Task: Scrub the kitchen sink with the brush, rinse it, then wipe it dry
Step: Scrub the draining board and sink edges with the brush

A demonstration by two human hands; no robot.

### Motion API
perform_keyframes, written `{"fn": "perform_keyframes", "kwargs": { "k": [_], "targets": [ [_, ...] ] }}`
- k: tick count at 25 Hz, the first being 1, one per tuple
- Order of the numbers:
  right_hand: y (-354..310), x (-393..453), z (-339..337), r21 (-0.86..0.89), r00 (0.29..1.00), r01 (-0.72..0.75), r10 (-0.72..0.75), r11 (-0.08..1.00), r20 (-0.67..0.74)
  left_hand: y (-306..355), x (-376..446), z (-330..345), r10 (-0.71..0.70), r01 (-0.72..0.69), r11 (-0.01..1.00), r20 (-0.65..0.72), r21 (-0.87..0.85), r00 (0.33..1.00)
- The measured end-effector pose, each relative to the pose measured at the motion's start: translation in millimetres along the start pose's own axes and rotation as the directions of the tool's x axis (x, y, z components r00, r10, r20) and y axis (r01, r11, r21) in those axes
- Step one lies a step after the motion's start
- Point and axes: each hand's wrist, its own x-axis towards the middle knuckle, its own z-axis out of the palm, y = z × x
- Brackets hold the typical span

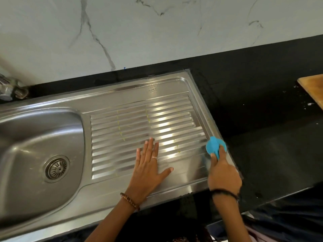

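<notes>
A stainless steel sink (108, 102) lies set into a black counter, with its basin and round drain (56, 168) at the left and a ribbed drainboard (132, 123) at the right. My left hand (148, 166) rests flat on the drainboard, fingers straight and spread. My right hand (222, 173) grips a round blue brush (214, 144) and holds it against the drainboard's right edge. Faint yellowish streaks mark the ribs.
The black counter (262, 110) runs to the right of the sink. A wooden board corner (312, 88) lies at the far right. A metal tap base (10, 88) stands at the back left, under a white marble wall (139, 32).
</notes>
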Motion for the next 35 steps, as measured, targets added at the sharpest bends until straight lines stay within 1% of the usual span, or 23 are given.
{"fn": "perform_keyframes", "kwargs": {
  "k": [1, 3, 6, 9, 10, 12, 14, 17, 20, 22, 24, 26, 28, 29, 30, 32, 33, 34, 35],
  "targets": [
    [-9.3, 14.2, 0.3, 0.048, 0.999, 0.027, -0.026, 0.998, -0.025, 0.7, -6.7, 1.7, 0.011, -0.011, 1.0, 0.01, -0.008, 1.0],
    [-33.5, 49.0, -0.5, 0.053, 0.991, 0.104, -0.099, 0.993, -0.091, 3.0, -18.0, 3.2, 0.037, -0.036, 0.999, 0.027, -0.011, 0.999],
    [-57.3, 78.4, -12.8, 0.017, 0.988, 0.142, -0.14, 0.99, -0.069, 5.5, -26.2, 5.1, 0.079, -0.08, 0.997, 0.049, 0.008, 0.996],
    [-27.7, 44.7, -15.9, 0.027, 0.994, 0.102, -0.102, 0.994, -0.029, 0.7, -33.2, 11.6, 0.115, -0.114, 0.993, 0.06, -0.018, 0.992],
    [-10.8, 23.0, -14.6, 0.04, 0.997, 0.075, -0.074, 0.996, -0.027, -1.3, -37.0, 13.8, 0.123, -0.121, 0.992, 0.06, -0.03, 0.991],
    [17.8, -24.7, -12.6, 0.036, 0.999, 0.002, -0.003, 0.999, 0.033, -4.8, -47.5, 18.3, 0.128, -0.126, 0.991, 0.039, -0.047, 0.991],
    [23.1, -46.8, -11.6, 0.013, 0.998, -0.021, 0.02, 1.0, 0.059, -9.4, -58.5, 21.8, 0.111, -0.11, 0.993, 0.018, -0.035, 0.994],
    [5.3, -21.0, -9.5, 0.102, 1.0, -0.022, 0.02, 0.995, 0.017, -15.7, -68.1, 26.7, 0.117, -0.117, 0.993, -0.01, 0.022, 0.993],
    [-11.1, 17.0, -12.1, 0.067, 0.996, 0.075, -0.071, 0.995, -0.047, -19.4, -73.7, 27.6, 0.164, -0.16, 0.984, -0.046, 0.078, 0.985],
    [-7.7, 15.5, -17.5, 0.027, 0.995, 0.087, -0.086, 0.996, -0.044, -22.3, -82.0, 27.5, 0.191, -0.181, 0.975, -0.071, 0.128, 0.979],
    [12.0, -5.2, -18.2, -0.004, 0.997, 0.073, -0.073, 0.997, -0.031, -26.9, -96.3, 30.4, 0.186, -0.169, 0.972, -0.096, 0.165, 0.978],
    [31.8, -37.3, -10.9, 0.02, 0.999, 0.024, -0.023, 1.0, -0.031, -33.0, -114.3, 34.2, 0.155, -0.132, 0.974, -0.118, 0.182, 0.981],
    [26.4, -63.9, 0.5, 0.144, 1.0, -0.013, 0.013, 0.989, 0.006, -39.6, -132.0, 36.9, 0.107, -0.079, 0.978, -0.144, 0.191, 0.984],
    [13.8, -71.7, 7.4, 0.219, 0.999, 0.006, -0.013, 0.976, 0.03, -42.5, -138.7, 37.3, 0.086, -0.055, 0.98, -0.154, 0.193, 0.984],
    [-0.9, -80.0, 14.0, 0.25, 0.994, 0.047, -0.069, 0.967, 0.079, -45.0, -145.7, 37.3, 0.071, -0.038, 0.98, -0.163, 0.195, 0.984],
    [-19.2, -97.7, 24.7, 0.24, 0.967, 0.154, -0.195, 0.959, 0.162, -49.8, -156.7, 35.8, 0.059, -0.024, 0.98, -0.173, 0.197, 0.983],
    [-18.9, -99.4, 23.6, 0.224, 0.962, 0.178, -0.217, 0.958, 0.165, -52.5, -160.8, 34.2, 0.057, -0.021, 0.98, -0.176, 0.2, 0.983],
    [-11.3, -91.8, 18.0, 0.183, 0.973, 0.163, -0.189, 0.969, 0.134, -55.1, -164.3, 32.5, 0.054, -0.018, 0.979, -0.176, 0.203, 0.983],
    [0.5, -78.1, 7.4, 0.134, 0.989, 0.103, -0.115, 0.986, 0.092, -57.8, -167.5, 30.5, 0.051, -0.014, 0.979, -0.179, 0.203, 0.983]
  ]
}}
